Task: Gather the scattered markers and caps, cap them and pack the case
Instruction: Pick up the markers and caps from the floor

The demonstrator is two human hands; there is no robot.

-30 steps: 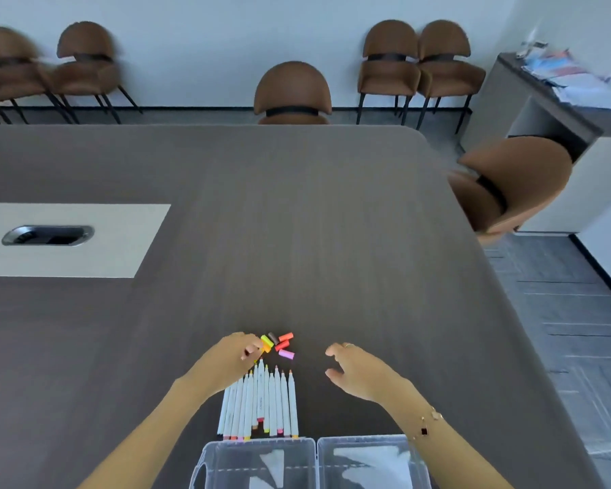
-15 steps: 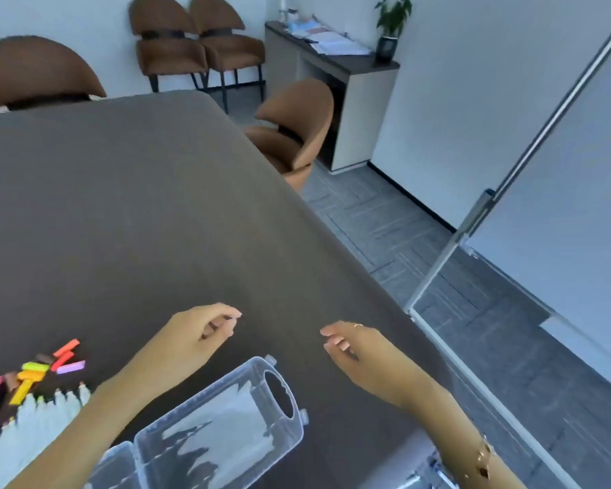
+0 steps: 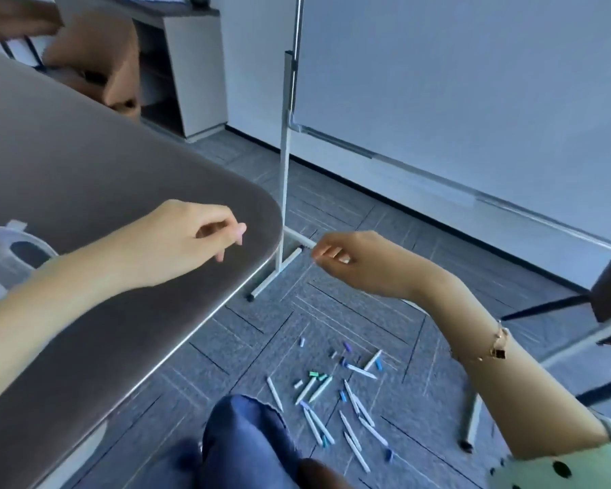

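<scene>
Several white markers [image 3: 336, 407] and small blue, green and purple caps [image 3: 346, 351] lie scattered on the grey floor, right of the table. My left hand [image 3: 194, 238] hovers over the table's rounded corner, fingers loosely curled, holding nothing. Past the table edge, my right hand [image 3: 346, 257] hangs in the air above the floor, fingers loosely curled and empty. At the left edge on the table, part of the clear plastic case [image 3: 4, 255] shows.
The dark table [image 3: 85, 192] fills the left. A whiteboard on a wheeled stand [image 3: 286, 171] rises behind the hands, its foot near the table corner. A brown chair [image 3: 99, 54] and cabinet stand at the back. My knee in blue jeans [image 3: 247, 435] is beside the markers.
The view has swung right and down, from the tabletop with its markers and caps to the floor beside the table. Both hands stayed empty and moved with the turn.
</scene>
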